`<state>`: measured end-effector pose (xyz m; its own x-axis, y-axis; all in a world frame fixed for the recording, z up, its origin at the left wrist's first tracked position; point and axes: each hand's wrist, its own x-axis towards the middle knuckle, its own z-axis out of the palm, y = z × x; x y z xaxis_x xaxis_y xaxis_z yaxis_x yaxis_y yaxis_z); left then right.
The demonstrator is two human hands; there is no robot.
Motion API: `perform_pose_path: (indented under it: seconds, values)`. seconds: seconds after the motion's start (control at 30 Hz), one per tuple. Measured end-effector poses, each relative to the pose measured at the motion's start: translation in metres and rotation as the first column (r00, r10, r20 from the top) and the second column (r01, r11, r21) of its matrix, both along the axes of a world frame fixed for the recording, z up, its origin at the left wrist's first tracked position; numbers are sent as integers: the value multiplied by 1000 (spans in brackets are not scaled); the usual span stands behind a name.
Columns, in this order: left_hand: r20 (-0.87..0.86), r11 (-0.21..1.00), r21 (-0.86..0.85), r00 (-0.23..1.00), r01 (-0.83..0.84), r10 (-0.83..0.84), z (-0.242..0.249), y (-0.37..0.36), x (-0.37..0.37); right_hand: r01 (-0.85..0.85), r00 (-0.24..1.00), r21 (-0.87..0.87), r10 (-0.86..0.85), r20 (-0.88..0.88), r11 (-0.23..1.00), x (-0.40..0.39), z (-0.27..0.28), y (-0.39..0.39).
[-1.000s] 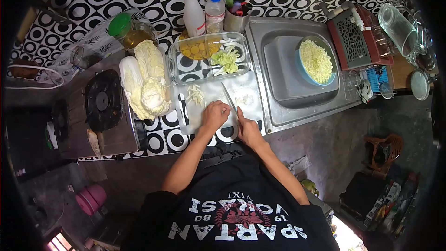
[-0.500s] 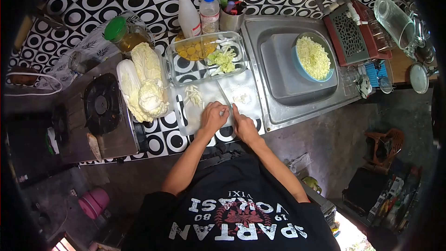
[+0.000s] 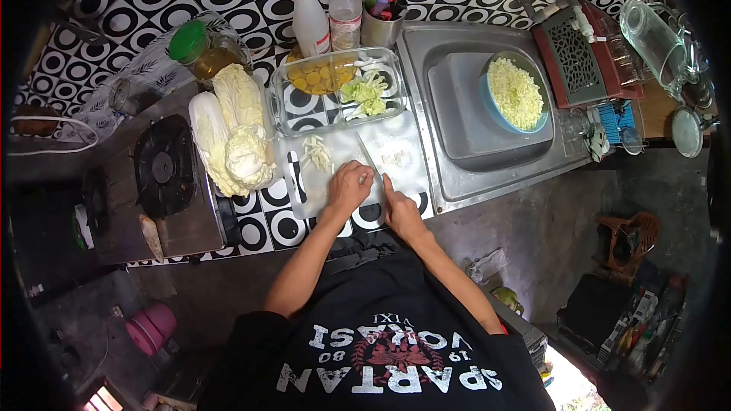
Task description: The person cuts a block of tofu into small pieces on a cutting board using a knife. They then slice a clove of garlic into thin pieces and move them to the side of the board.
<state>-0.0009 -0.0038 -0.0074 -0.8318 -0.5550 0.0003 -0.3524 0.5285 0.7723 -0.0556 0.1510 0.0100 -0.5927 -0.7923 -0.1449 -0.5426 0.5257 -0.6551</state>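
Note:
My right hand [image 3: 401, 207] is wrapped round the handle of a knife [image 3: 368, 150], its blade pointing away from me over a translucent white cutting board [image 3: 413, 148]. Just left of the blade, my left hand [image 3: 351, 186] is closed with bent fingers, and whatever they pinch is hidden. Pale cut strips [image 3: 316, 153] lie on the board's left part. Finely chopped pale bits [image 3: 395, 159] sit right of the blade. Behind the board, a clear glass dish [image 3: 278, 110] holds leafy pale-green pieces [image 3: 365, 96] and white pieces.
Napa cabbages [image 3: 233, 137] lie to the left beside a gas stove [image 3: 199, 221]. To the right, a blue bowl [image 3: 495, 113] of chopped cabbage [image 3: 515, 93] stands on an upturned grey basin [image 3: 464, 99] in the steel sink [image 3: 449, 196]. Bottles [image 3: 311, 23] stand behind the dish.
Both hands stay in nearly the same place, with the knife still in the right. The left hand has shifted very slightly, and the whole view has moved a little.

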Motion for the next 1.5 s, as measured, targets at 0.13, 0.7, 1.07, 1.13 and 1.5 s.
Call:
perform_pose_path:
  seconds: [0.13, 0.7, 1.07, 1.13, 1.5]
  values:
    - [-43, 1000, -17, 999, 19, -20, 0, 0, 2, -14, 1000, 27, 14, 0, 1000, -8, 0, -12]
    - [3, 1000, 17, 1000, 0, 0, -3, 0, 0, -32, 999, -10, 32, 0, 999, -8, 0, -8]
    - [-3, 998, 68, 1000, -12, 13, -8, -1, 0, -2, 994, -15, 3, 106, 1000, -3, 12, -1]
    - [-40, 997, 65, 998, -39, 41, -8, 0, 0, 1, 996, -49, 4, 89, 999, 0, 3, -1]
    - [-116, 1000, -4, 993, -31, 31, -13, -1, 3, 24, 994, -34, -21, 110, 999, -7, 14, -16]
